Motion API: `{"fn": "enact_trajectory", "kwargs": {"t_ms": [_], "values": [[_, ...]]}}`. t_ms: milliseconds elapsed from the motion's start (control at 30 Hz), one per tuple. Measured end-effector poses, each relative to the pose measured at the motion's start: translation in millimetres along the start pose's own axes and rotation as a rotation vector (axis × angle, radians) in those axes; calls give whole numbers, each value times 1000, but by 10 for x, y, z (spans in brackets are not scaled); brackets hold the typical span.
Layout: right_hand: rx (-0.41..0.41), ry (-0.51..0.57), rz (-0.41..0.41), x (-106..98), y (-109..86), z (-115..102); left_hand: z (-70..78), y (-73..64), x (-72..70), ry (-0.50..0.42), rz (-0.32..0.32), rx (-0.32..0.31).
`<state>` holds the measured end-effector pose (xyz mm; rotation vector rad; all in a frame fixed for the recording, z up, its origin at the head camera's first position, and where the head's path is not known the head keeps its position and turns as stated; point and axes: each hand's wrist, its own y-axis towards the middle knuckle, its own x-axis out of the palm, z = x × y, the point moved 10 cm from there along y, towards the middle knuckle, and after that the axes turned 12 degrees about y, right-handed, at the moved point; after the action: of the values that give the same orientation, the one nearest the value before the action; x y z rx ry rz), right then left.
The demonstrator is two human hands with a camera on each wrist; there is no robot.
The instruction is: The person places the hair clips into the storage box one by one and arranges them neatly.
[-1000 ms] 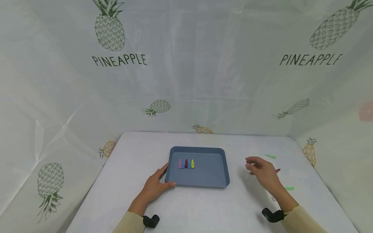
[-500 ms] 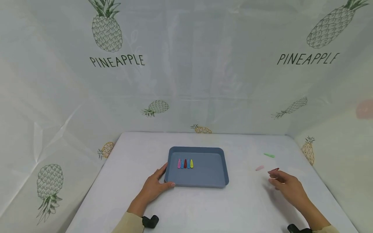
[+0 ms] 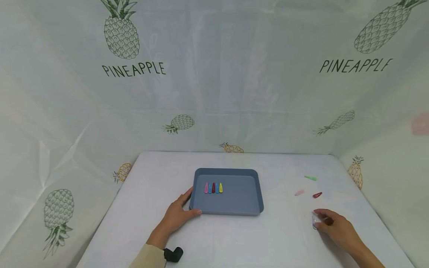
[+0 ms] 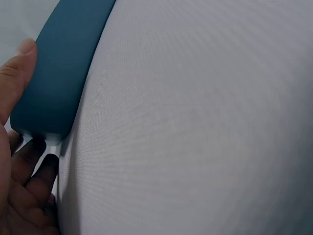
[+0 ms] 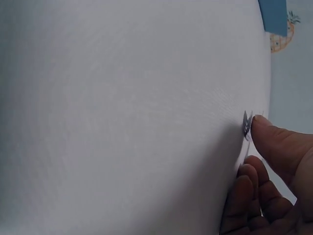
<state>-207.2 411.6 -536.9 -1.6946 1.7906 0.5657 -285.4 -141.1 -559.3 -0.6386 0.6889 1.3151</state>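
A blue-grey tray [image 3: 239, 193] lies on the white table, with a row of hair clips [image 3: 213, 188], pink, blue, red, blue and yellow, towards its left. My left hand [image 3: 177, 216] holds the tray's near left corner, thumb along the front edge and fingers at the left side; the left wrist view shows the thumb [image 4: 22, 68] against the tray wall. On the right, my right hand [image 3: 336, 227] pinches a pale, clear-looking hair clip [image 3: 314, 220] at the table surface. In the right wrist view this clip [image 5: 246, 126] looks dark purple beside the thumb tip.
Loose on the table's right side lie a green hair clip [image 3: 310, 178], a pale pink hair clip [image 3: 299, 192] and a dark red hair clip [image 3: 317, 195]. A pineapple-printed sheet [image 3: 254, 93] rises behind the table and along both sides.
My right hand has moved right and then nearer to me, uncovering the pink and red clips, and has come down on the clear one. The left hand stays at the tray.
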Motion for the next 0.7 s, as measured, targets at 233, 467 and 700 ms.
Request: {"fn": "enact_trajectory", "kwargs": {"t_ms": [233, 467, 700], "values": [[-1, -32, 14, 44, 46, 42, 20, -2, -9, -1, 2, -10], [-17, -41, 26, 48, 52, 30, 4, -3, -6, 2, 3, -11], [-29, -47, 39, 45, 44, 21, -5, 7, 1, 4, 6, -5]]}}
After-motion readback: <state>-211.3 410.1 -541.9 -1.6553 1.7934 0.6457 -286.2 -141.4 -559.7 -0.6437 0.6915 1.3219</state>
